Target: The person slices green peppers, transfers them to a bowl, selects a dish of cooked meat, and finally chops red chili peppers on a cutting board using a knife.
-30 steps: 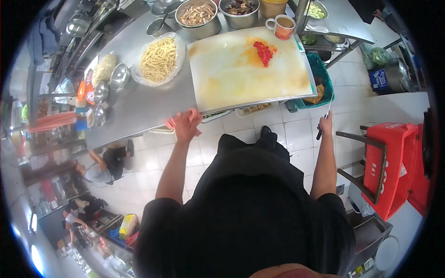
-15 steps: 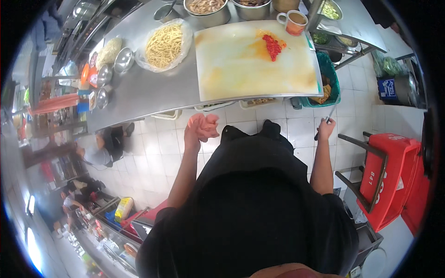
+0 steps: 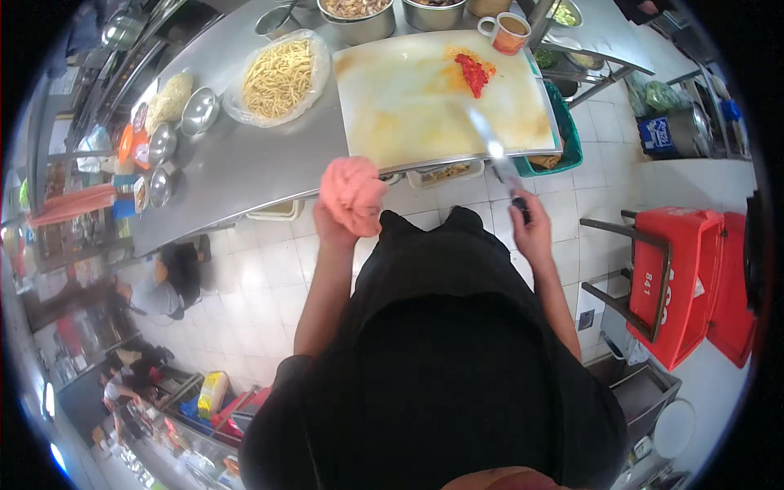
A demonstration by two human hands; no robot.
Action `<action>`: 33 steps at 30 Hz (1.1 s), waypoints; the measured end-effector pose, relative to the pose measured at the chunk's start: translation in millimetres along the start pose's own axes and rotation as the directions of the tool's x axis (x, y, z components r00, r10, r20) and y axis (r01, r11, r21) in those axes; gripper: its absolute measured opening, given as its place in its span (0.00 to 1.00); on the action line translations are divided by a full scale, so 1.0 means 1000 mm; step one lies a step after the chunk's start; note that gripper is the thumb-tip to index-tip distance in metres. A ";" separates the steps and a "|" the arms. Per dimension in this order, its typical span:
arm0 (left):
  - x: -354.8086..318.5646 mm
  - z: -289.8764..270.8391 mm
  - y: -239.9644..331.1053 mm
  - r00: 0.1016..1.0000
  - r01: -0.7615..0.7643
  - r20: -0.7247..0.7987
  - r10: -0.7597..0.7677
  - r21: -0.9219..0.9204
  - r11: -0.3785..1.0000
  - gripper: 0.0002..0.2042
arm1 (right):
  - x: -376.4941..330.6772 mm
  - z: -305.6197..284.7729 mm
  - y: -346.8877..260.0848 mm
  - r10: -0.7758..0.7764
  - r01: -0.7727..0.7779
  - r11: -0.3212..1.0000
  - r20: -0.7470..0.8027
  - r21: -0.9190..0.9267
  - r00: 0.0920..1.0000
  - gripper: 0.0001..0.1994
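Taking the middle of the view as the clock's centre, the worktop (image 3: 253, 167) sweeps from about nine to one. On it, at twelve to one, lies the board (image 3: 408, 106); the noodles (image 3: 279, 80), in a clear bag, sit at eleven. The bunched pink cloth (image 3: 353, 189), also toward eleven, is held in the left hand (image 3: 332, 230). The knife (image 3: 499, 153) is between one and two, blade pointing to eleven over the board's near edge; the right hand (image 3: 532, 225), just short of three, has its grip wrapped round the dark handle. At one are the mug (image 3: 510, 34), by the board's far corner, and the red heap (image 3: 474, 75).

The blade is bare: hands drifting together could bring its edge through the cloth onto fingers. A loose swing could scatter the red heap or tip the mug.

The cloth hides most left fingers, so how firmly they close is unclear. Blur and glare smear the blade; whether it touches the board cannot be told. The pots (image 3: 357, 26) at twelve are cut off.
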State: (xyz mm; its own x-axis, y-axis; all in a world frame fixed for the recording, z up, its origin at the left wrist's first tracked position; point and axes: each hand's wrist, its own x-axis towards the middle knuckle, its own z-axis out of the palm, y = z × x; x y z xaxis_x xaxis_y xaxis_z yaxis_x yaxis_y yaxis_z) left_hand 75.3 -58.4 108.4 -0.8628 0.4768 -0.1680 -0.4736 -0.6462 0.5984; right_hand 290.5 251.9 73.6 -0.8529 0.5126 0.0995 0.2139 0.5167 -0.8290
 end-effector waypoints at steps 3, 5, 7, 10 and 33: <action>-0.004 0.001 0.023 0.997 -0.058 -0.044 0.061 0.079 0.995 0.20 | -0.002 0.030 -0.031 0.038 -0.032 0.998 0.128 -0.048 0.991 0.14; -0.007 -0.001 0.033 0.977 -0.063 -0.201 0.070 0.042 0.997 0.19 | -0.002 0.045 -0.044 0.041 -0.018 0.995 0.223 -0.102 0.974 0.13; -0.008 -0.002 0.040 0.934 -0.076 -0.350 0.073 0.007 0.997 0.19 | 0.000 0.056 -0.055 0.049 0.008 0.984 0.316 -0.176 0.947 0.13; -0.015 -0.029 0.035 0.967 -0.142 -0.209 0.147 0.040 0.989 0.26 | -0.004 0.062 -0.056 0.064 0.001 0.977 0.296 -0.213 0.953 0.13; 0.070 0.020 -0.050 0.972 0.071 0.230 -0.056 -0.055 0.996 0.12 | 0.073 0.116 -0.116 -0.173 0.176 0.981 0.042 -0.083 0.984 0.38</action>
State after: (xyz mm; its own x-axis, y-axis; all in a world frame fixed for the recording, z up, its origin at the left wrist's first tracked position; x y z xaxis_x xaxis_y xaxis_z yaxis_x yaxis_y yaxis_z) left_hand 41.6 19.3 82.2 -0.7709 0.6367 -0.0169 -0.5427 -0.6427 0.5407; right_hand 148.0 150.2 112.9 -0.8965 0.3857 0.2182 0.0990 0.6544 -0.7497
